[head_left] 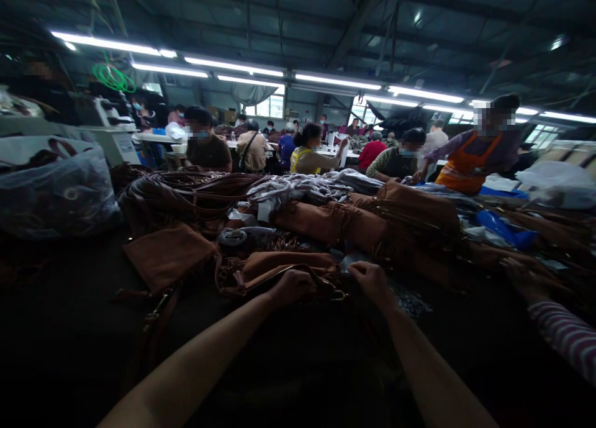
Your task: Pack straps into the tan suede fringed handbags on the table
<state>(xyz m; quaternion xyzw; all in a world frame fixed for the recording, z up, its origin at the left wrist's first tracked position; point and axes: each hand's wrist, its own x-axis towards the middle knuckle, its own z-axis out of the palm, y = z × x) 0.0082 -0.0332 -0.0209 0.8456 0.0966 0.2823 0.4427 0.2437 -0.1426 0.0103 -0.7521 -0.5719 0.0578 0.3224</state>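
A brown suede-like bag [284,261] with an open zipper lies in front of me. My left hand [294,286] is closed on the front edge of its opening, fingers curled at the zipper. A metal clasp shows at the bag's right end. Just right of the bag, my right hand [371,281] is pinched at a thin, translucent plastic piece [352,260]; its exact kind is unclear in the dim light. Small pale pieces [412,304] lie scattered by my right wrist. To the left rests another brown bag [171,254] with a strap and metal clip.
Behind are heaped brown straps [186,195], rolled brown bags [330,223] and whitish wrapped cords [298,186]. A clear plastic sack [56,189] stands at left. From the right reaches a co-worker's hand [526,279] in a striped sleeve. Several people work beyond the table.
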